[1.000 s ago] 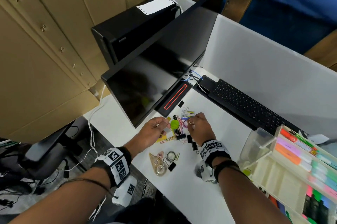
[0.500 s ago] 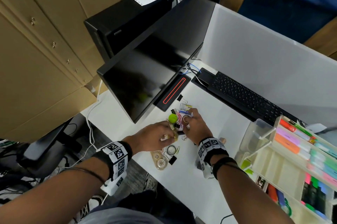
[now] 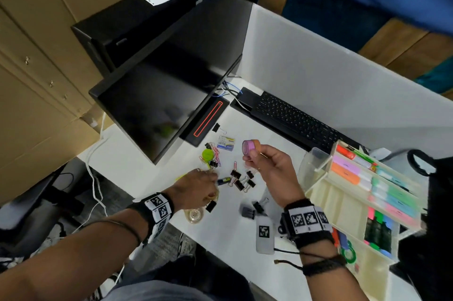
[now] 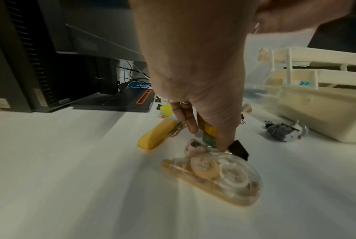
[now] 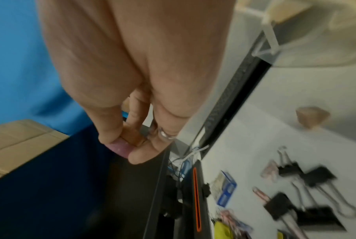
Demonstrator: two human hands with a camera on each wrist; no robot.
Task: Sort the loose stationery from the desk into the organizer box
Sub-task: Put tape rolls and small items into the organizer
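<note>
Above the counter (image 3: 215, 232), right hand (image 3: 270, 168) pinching purple-and-orange tape rolls (image 3: 250, 147), raised. Organizer box (image 3: 326, 193) at three o'clock, nearer this grip. Left hand (image 3: 196, 186) down at nine o'clock, closing on yellow-green piece (image 4: 209, 135); hold unconfirmed.

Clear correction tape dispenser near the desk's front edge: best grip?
Pinch the correction tape dispenser across its two curved side edges near the wide rounded end, coming from above. It lies flat on the desk, so its broad faces are unreachable; the narrow tip offers less to hold.
</note>
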